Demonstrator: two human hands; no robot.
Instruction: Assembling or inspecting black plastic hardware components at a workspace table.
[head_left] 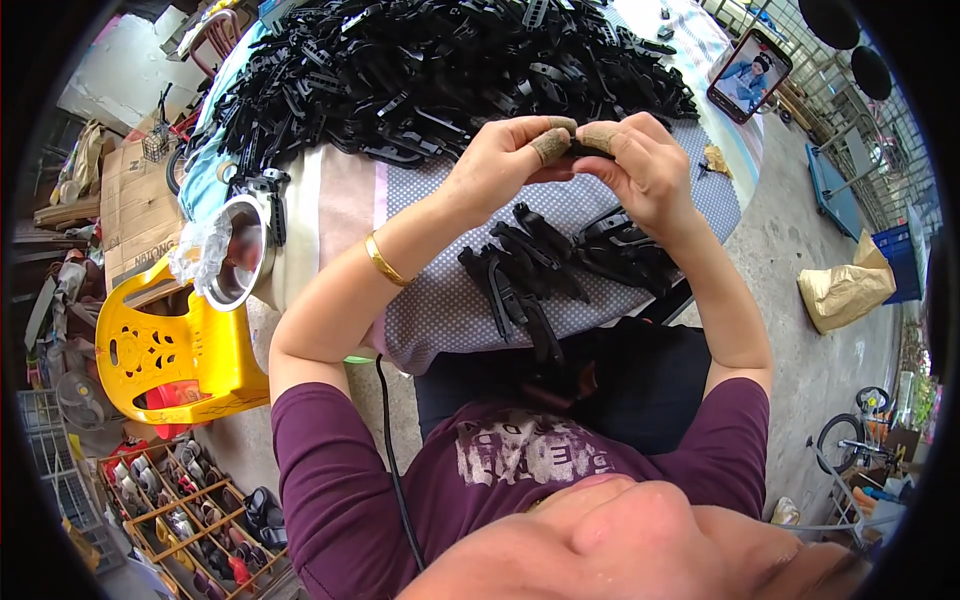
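Observation:
Above the near part of the table, my left hand (500, 165) and my right hand (648, 172) meet with their fingers closed on a small black plastic part (583, 150). Most of that part is hidden by my fingers, so its exact kind cannot be made out. Brown wraps cover several fingertips. Below my hands, loose black plastic pieces (515, 265) lie near the table edge, with another cluster of black pieces (625, 245) to the right. A large heap of similar black parts (430, 75) spreads over the far side of the table.
A phone (750, 75) stands at the far right of the patterned tablecloth (430, 205). To the left are a metal bowl (262, 255) with clear plastic at its rim and a yellow plastic chair (150, 340). A tan sack (845, 290) sits on the floor at right.

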